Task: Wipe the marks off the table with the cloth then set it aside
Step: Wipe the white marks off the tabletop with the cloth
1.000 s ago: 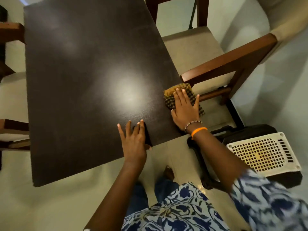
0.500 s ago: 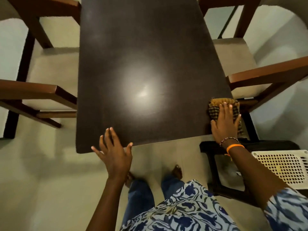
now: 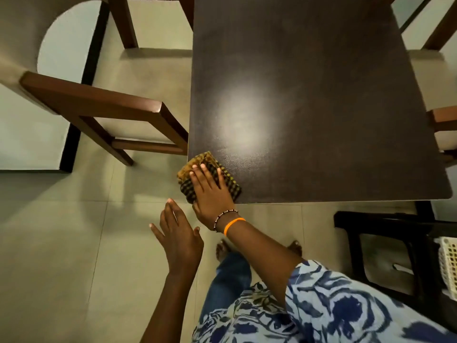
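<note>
Cloth (image 3: 209,176), checked yellow-and-dark, folded, lies on the near left corner of the dark worktop (image 3: 321,95), its left edge hanging a bit past the worktop side. Right hand (image 3: 210,194) lies flat on top of it, fingers spread and extended, palm pressing down, not curled around the fabric; wrist carries a beaded bracelet (image 3: 223,217) and an orange band (image 3: 233,225). Left hand (image 3: 179,240) is open, fingers loosely apart, holding nothing, hovering over the floor (image 3: 61,243) just off the worktop's near left corner, near the right hand but not touching it. Worktop surface is bare apart from the cloth, with a bright light reflection (image 3: 243,117) near the middle; marks cannot be made out. Wooden chair (image 3: 99,105) stands just beside the worktop's left edge, its frame close to the cloth. Another wooden chair (image 3: 442,120) sits at the right edge, partly cut off. Dark stool (image 3: 385,246) stands on the floor below the near right corner, with a white perforated basket (image 3: 448,266) at the frame edge beside it. Blue patterned sleeve (image 3: 333,300), jeans and bare feet (image 3: 222,248) show at the bottom.
</note>
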The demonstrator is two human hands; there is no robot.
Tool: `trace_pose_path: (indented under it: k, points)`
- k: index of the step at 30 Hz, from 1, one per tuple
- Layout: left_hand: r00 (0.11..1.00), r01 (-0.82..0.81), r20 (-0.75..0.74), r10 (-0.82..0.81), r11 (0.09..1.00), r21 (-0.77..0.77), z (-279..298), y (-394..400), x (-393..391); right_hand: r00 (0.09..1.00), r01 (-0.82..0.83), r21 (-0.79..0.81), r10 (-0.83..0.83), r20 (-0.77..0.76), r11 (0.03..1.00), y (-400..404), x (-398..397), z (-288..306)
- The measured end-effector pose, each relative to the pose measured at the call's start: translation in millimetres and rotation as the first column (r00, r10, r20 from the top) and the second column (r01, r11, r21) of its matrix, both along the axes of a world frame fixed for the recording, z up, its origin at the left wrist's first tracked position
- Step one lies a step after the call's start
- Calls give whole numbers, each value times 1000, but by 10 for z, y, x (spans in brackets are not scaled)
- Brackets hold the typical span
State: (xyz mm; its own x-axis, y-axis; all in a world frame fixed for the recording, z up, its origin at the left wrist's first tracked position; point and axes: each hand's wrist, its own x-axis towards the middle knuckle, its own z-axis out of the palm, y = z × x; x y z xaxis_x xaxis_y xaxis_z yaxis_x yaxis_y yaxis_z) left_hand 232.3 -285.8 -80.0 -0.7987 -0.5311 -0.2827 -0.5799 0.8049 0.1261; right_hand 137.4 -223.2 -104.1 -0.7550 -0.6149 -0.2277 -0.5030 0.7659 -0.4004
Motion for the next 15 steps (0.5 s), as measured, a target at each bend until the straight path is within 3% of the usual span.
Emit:
trace_pose_path:
  k: [4,6,10,13,15]
  points:
    - [983,163,-89,-161,987,7,12,-77,-111,989,-127,-9,126,-75,992,321,-93,-38]
    - [952,283,-121,-282,959,-3,19,-54,-238,992,-69,7,69,-106,998,748,-186,-68]
    - [889,442,-128,-439,897,-2,94,91,-570,942,297,95,-276,-191,950,1859,-278,-62]
    - [870,485,-114,-479,874,33,104,164,-706,804,591,124,-572,-159,797,2505,-288,0]
    - [870,488,-105,-481,872,48,87,170,-748,652,758,118,-738,-177,641,2538,-332,24]
